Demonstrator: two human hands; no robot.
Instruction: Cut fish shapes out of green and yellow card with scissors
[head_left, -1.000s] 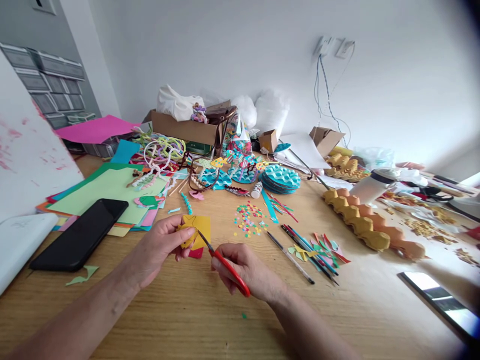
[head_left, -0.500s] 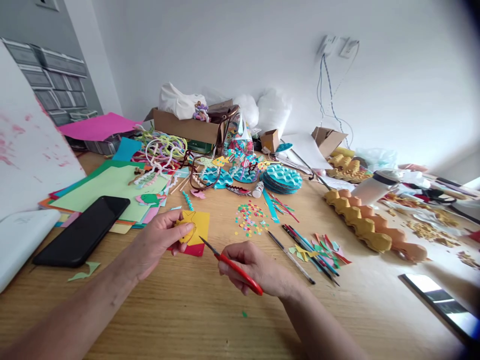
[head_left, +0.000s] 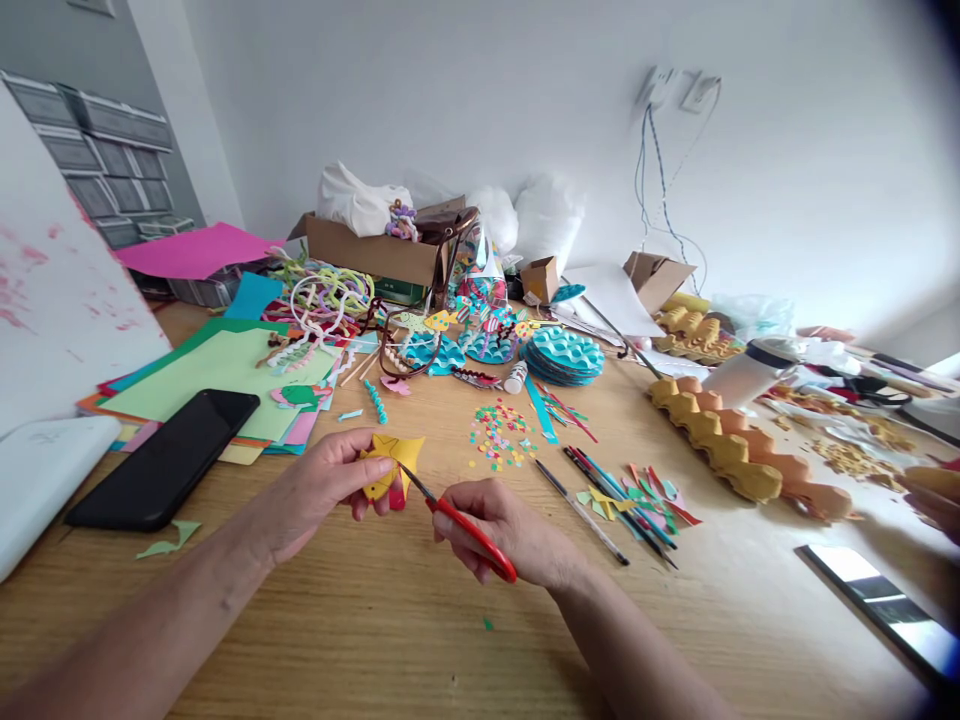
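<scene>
My left hand (head_left: 337, 480) pinches a piece of yellow paper (head_left: 407, 452) with a dark outline drawn on it, raised a little over the table. Red paper (head_left: 397, 494) shows just behind its lower edge. My right hand (head_left: 495, 525) grips scissors (head_left: 474, 540) by their red handles. Their dark blades meet the yellow paper close to my left fingertips; whether the blades are apart is too small to tell. Left of my left hand lies a green paper fish (head_left: 298, 397) with pink parts.
A black phone (head_left: 169, 458) and stacked coloured paper (head_left: 217, 385) lie left. Confetti dots (head_left: 501, 435), brushes (head_left: 581, 512) and paper scraps (head_left: 660, 495) lie right. Farther right are an egg carton (head_left: 712, 440), a tumbler (head_left: 754, 372) and part of another person's hand (head_left: 934, 497).
The scissors' blades have come left and up onto the yellow paper, which has tilted and curled in my left hand. Another person's hand has appeared at the right edge.
</scene>
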